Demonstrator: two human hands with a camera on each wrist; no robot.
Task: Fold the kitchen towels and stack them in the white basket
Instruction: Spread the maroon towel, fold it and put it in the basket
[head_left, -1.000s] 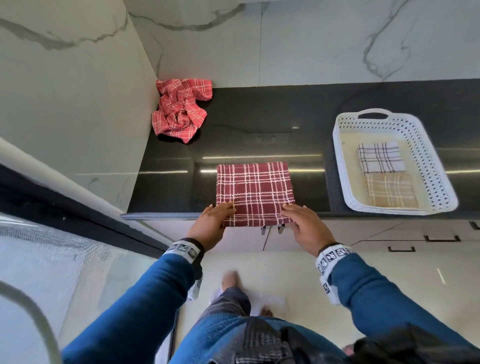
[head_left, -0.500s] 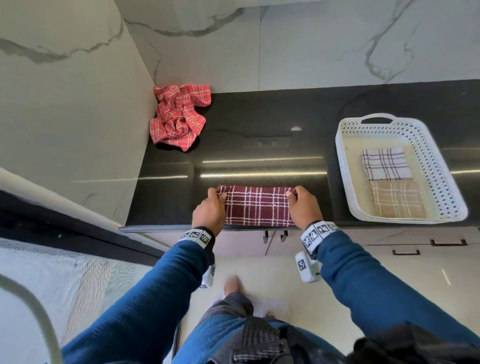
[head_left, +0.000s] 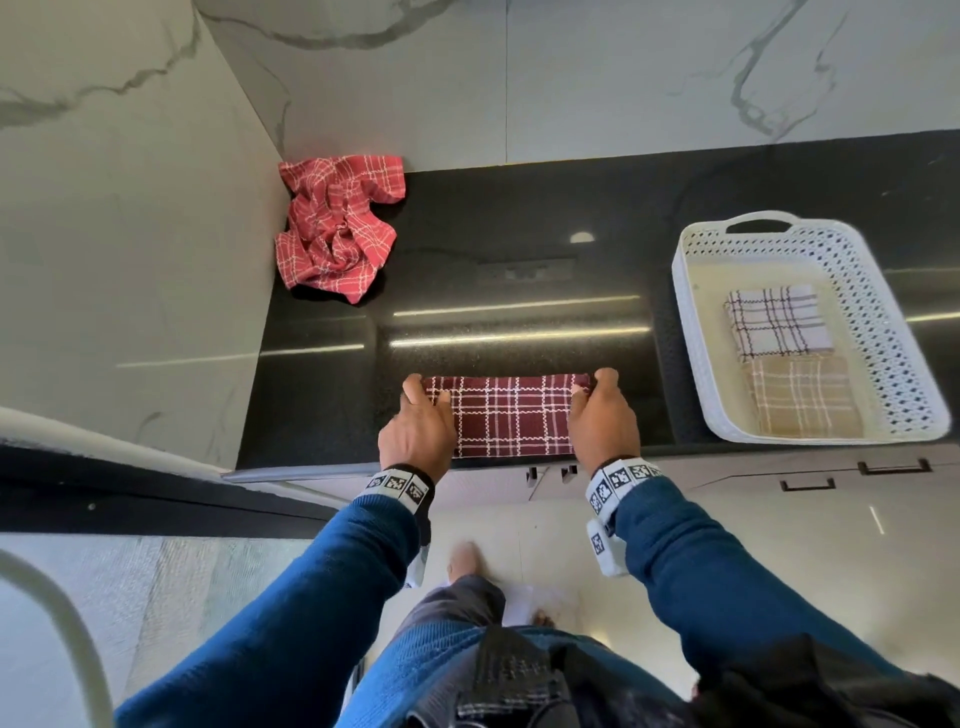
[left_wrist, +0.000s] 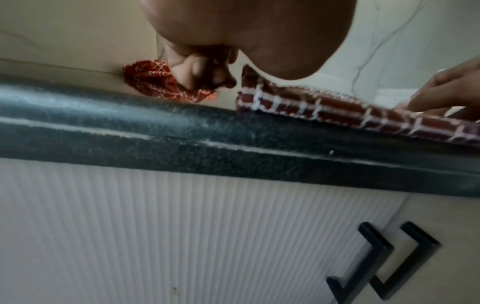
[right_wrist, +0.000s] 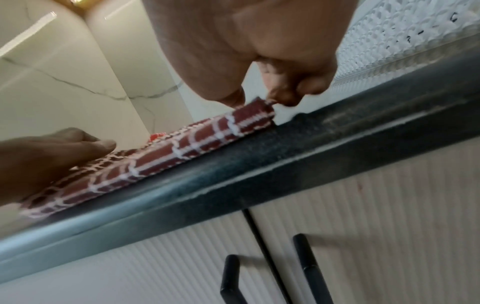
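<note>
A dark red plaid towel (head_left: 511, 418) lies folded into a narrow strip at the front edge of the black counter (head_left: 519, 270). My left hand (head_left: 423, 410) pinches its far left corner, thumb on top. My right hand (head_left: 597, 400) pinches the far right corner. The right wrist view shows thumb and fingers of that right hand (right_wrist: 262, 98) closed on the towel (right_wrist: 207, 131). In the left wrist view the left hand (left_wrist: 207, 78) has its fingers curled at the edge of the towel (left_wrist: 337, 109). A white basket (head_left: 681, 312) stands at the right.
A white plaid towel (head_left: 774, 322) and a beige one (head_left: 802, 397) lie folded in the basket. A crumpled red towel (head_left: 337, 228) sits in the back left corner against the marble wall. Cabinet doors with black handles (left_wrist: 376, 263) are below the counter edge.
Both hands lifted the towel's near edge and carried it over to the far edge, halving its depth. They now hold the far corners instead of the near ones.
</note>
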